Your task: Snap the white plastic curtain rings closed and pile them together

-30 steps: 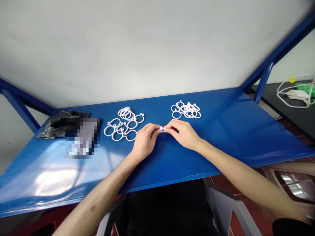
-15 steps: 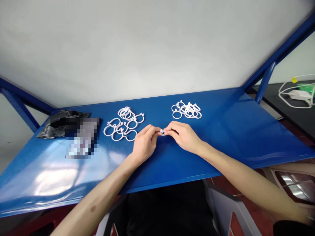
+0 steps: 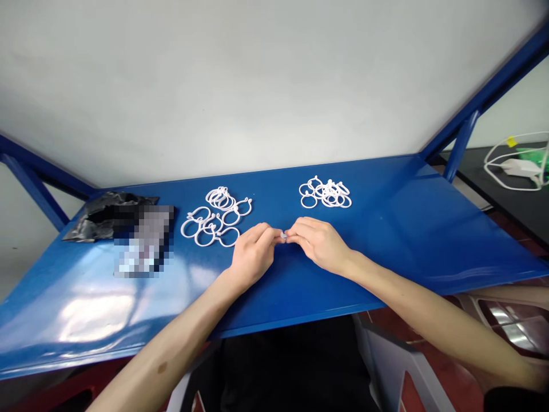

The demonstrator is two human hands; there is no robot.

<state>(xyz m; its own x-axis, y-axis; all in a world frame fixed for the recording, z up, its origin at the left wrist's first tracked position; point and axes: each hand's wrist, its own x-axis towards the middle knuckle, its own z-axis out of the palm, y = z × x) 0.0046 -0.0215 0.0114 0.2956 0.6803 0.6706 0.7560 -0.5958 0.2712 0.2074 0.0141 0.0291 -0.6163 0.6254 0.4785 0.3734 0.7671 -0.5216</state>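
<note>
Farthest left of the fingers, a black plastic bag (image 3: 92,222) lies crumpled on the blue tabletop (image 3: 386,229), and beside it, nearer the fingers, is a blurred-out object (image 3: 148,237) whose nature I cannot tell. Next comes a loose spread of white rings (image 3: 213,225), some overlapping, each with a small knob or eyelet where that part shows; it lies just left of the left hand and reaches a little beyond it.

The left hand (image 3: 253,252) has its thumb and fingers pinched together on a small white piece (image 3: 283,236). The piece sits between the fingertips of both hands, mostly covered by them, so I cannot tell whether it is part of a ring seen edge-on. The right hand (image 3: 321,243) pinches it from the other side, its fingertips almost meeting those of the left.

Beyond the right hand, slightly to its right, lies a second, tighter heap of white rings (image 3: 331,192), well apart from the first.

The step in hand looks like close two-handed work on the small white piece, perhaps pressing or fitting it. I judge that the next move calls for a firm, level pinch from both sides, with the two hands kept in line so the piece does not slip.
</note>
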